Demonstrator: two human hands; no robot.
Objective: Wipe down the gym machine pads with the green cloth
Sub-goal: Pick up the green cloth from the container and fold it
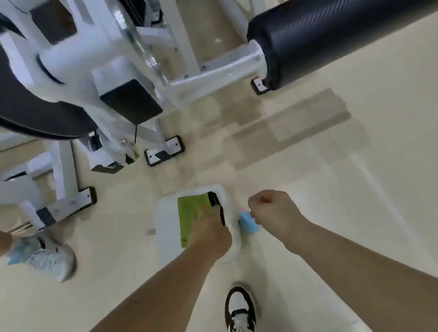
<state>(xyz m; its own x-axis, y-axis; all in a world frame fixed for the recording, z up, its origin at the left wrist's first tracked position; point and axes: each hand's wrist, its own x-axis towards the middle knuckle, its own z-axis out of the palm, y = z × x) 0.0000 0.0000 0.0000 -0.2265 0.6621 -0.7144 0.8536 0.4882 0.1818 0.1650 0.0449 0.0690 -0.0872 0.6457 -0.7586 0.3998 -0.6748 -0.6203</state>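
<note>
The green cloth (190, 216), bright lime, lay flat in a white tray (164, 223) on the near floor, with a black item (215, 204) at its far right corner. The left hand (209, 233) rested on the cloth, its grip too blurred to tell. The right hand (272, 211) was clenched just right of the tray, against a blue object (247, 223).

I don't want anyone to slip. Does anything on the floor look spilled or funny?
Maybe. Darker blocky patches mark the pale floor beside the white machine. They could be damp or just shadow; I cannot tell. Nothing else looks tipped or broken.
</note>
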